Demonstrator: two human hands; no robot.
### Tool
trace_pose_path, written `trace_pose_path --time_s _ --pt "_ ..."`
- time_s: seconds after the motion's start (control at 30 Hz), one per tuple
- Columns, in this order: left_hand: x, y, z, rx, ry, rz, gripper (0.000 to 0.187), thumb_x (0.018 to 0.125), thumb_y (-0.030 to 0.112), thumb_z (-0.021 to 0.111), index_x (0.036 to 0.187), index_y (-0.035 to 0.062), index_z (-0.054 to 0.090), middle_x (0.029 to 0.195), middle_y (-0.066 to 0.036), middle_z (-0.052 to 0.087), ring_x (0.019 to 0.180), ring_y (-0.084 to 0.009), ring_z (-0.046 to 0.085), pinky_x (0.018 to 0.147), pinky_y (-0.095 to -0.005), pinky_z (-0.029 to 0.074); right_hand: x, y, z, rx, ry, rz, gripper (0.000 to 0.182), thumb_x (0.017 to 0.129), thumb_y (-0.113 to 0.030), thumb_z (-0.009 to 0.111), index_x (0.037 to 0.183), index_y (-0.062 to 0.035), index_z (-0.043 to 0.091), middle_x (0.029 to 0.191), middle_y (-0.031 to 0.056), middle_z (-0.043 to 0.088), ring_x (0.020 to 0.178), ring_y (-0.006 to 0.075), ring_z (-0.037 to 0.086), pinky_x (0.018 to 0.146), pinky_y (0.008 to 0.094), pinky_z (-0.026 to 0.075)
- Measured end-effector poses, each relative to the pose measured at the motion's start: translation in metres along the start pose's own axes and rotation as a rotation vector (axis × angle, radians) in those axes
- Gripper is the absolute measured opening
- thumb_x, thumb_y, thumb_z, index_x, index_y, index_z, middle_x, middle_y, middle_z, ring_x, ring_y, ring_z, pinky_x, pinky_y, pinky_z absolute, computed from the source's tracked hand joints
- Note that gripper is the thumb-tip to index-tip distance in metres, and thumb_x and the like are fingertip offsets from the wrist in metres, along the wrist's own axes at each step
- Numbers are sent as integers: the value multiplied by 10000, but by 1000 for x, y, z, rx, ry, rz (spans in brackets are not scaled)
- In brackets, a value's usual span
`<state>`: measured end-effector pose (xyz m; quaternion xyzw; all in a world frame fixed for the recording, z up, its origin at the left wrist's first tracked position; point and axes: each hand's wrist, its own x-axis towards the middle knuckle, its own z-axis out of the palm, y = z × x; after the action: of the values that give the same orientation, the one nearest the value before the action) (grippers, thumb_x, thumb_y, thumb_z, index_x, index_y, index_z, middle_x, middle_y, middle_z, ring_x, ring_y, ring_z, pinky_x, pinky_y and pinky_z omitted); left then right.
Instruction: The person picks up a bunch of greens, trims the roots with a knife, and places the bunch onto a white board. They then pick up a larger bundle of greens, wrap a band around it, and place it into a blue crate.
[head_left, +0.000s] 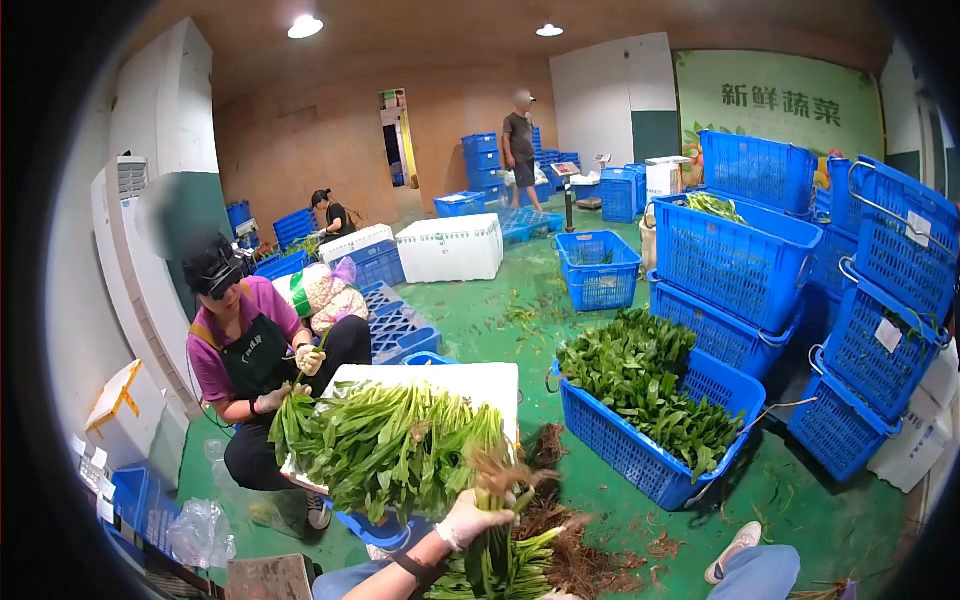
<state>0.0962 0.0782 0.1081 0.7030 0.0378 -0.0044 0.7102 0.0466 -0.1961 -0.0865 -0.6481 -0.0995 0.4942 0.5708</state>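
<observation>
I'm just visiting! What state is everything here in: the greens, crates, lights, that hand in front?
Left hand: gloved, closed around a bunch of greens
Bunch of greens: held, roots attached
Greens pile: heaped on a white foam surface
Near blue crate: open, partly filled with leaves
Right-hand crates: stacked
Ceiling lights: on

Our bare left forearm [384,583] slanted up and rightward from the bottom edge of the frame, a dark band [408,565] around it just short of the wrist [436,547]. Our left hand [474,520], in a pale glove [462,530], was curled in a grip at lower centre. Our right hand [558,596] barely seemed to show at the bottom edge.
</observation>
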Motion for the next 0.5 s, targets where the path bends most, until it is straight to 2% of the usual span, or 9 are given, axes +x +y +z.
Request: trace_pose_path --time_s 0.07,0.1,0.17,0.23,0.27,0.33,0.37,0.43,0.5 --pt "-13 28 13 -331 45 -37 236 794 20 705 998 -19 591 861 -104 676 776 -200 677 756 -337 550 -8 -18 0 -52 201 -151 176 907 -147 595 1051 -58 640 827 21 624 725 107 548 648 289 475" --pt "-12 26 14 -372 -16 -4 269 792 26 709 1024 -16 580 868 -119 677 774 -213 676 744 -353 556 -12 -25 4 72 349 -367 150 896 -124 594 1008 -37 645 808 27 605 705 134 542 651 297 470" --pt "-19 21 25 -452 -1 -23 278 802 28 701 1046 -8 572 874 -124 676 774 -226 677 737 -359 558 35 23 -31 119 512 -524 215 895 -100 583 1093 -47 648 889 97 666 793 148 582 737 290 482" --pt "-19 10 38 -500 -41 -75 263 812 29 695 1043 6 574 883 -119 677 772 -219 676 736 -364 560 6 -21 -45 395 753 -259 82 878 -215 629 903 -138 643 644 -22 559 429 128 410 374 289 308" --pt "-16 2 44 -490 -43 -107 266 807 29 694 1040 14 567 882 -115 675 785 -226 676 750 -372 560 -23 -43 -54 651 681 -134 64 894 -214 623 928 -164 642 604 -96 444 430 36 313 361 231 211" --pt "-16 0 56 -495 -62 -168 267 801 29 693 1036 23 565 884 -109 675 804 -229 676 768 -384 561 -44 -66 -86 822 620 -103 31 889 -193 619 911 -171 623 562 -104 318 419 42 291 358 221 193" --pt "-15 1 62 -502 -85 -188 265 801 29 693 1036 24 569 887 -107 677 810 -224 676 773 -387 562 -58 -88 -93 817 654 -125 39 880 -188 626 914 -170 617 597 -96 394 425 35 286 356 215 197" --pt "-12 -4 69 -482 -100 -171 269 794 27 698 1036 23 579 890 -103 679 817 -215 674 768 -385 561 -75 -124 -105 656 806 -309 223 852 -124 590 1074 -150 592 777 -70 548 462 13 299 373 196 219" --pt "-12 0 75 -457 -106 -167 270 790 27 701 1034 21 586 888 -101 681 815 -207 673 768 -382 563 -97 -164 -106 488 932 -445 251 873 -152 591 1117 -94 585 798 -56 559 464 5 312 387 185 222"
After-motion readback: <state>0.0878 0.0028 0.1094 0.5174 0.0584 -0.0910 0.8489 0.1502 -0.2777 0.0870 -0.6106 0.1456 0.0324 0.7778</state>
